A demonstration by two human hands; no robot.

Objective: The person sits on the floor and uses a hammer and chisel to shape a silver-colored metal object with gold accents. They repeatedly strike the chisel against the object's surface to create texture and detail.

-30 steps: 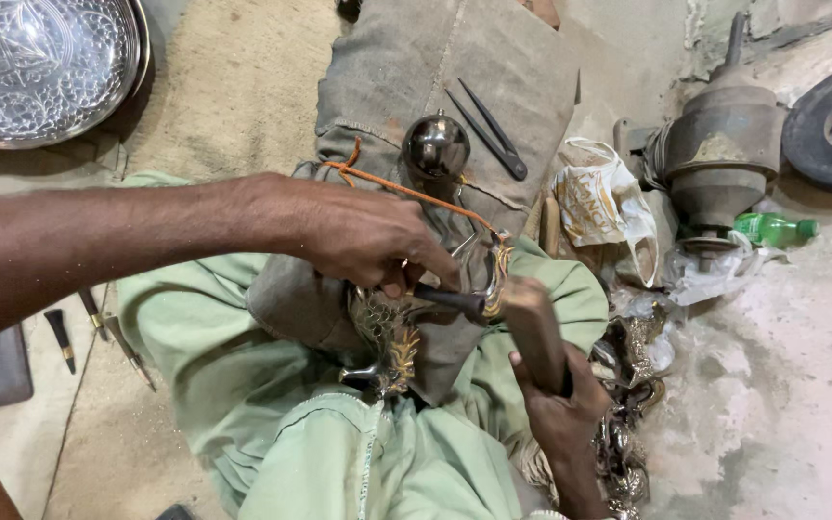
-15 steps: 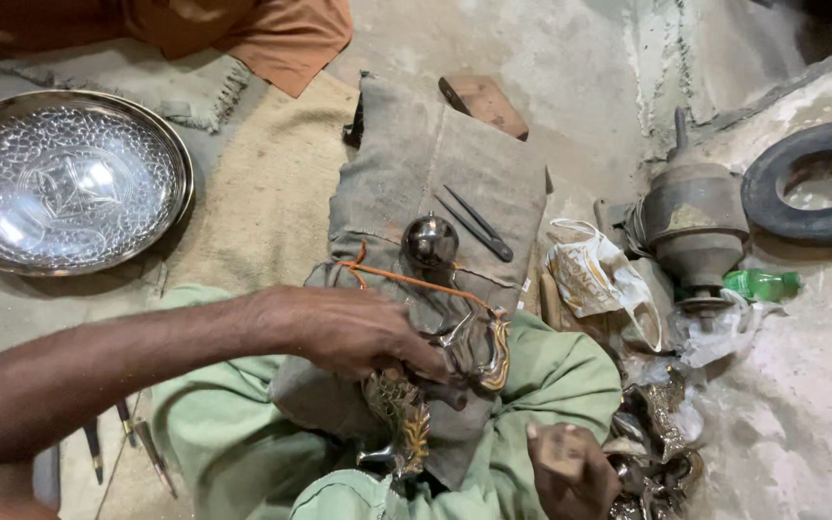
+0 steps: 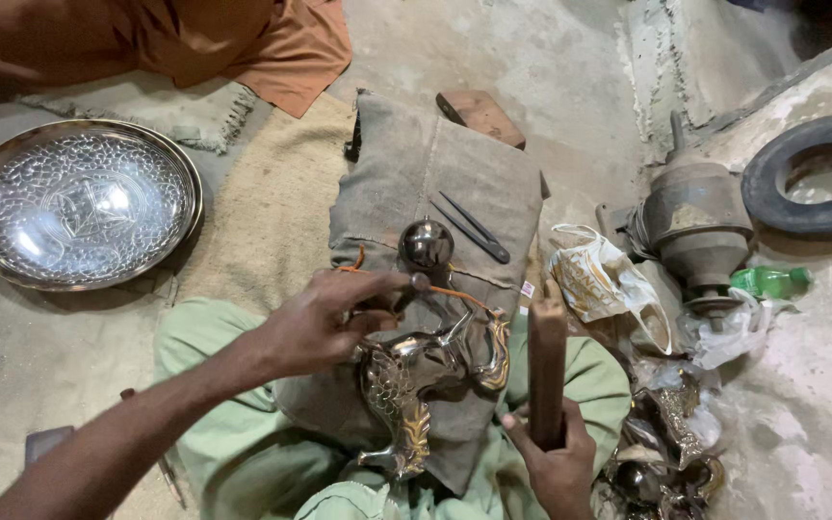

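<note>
head view: left hand [image 3: 325, 323] pinches a thin punch [image 3: 414, 287] tip-down on the shiny metal animal figure [image 3: 426, 380], which rests on a burlap pad [image 3: 435, 173] across the lap, cushioned and steady. right hand [image 3: 556, 462] is clamped on an upright wooden mallet [image 3: 547, 371], near the figure's right edge. open floor lies beyond the pad.

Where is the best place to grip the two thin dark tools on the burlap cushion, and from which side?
Probably the middle of the thin dark tools, from above: they lie flat and diagonal on the burlap cushion, close together, nothing covering them.
</note>
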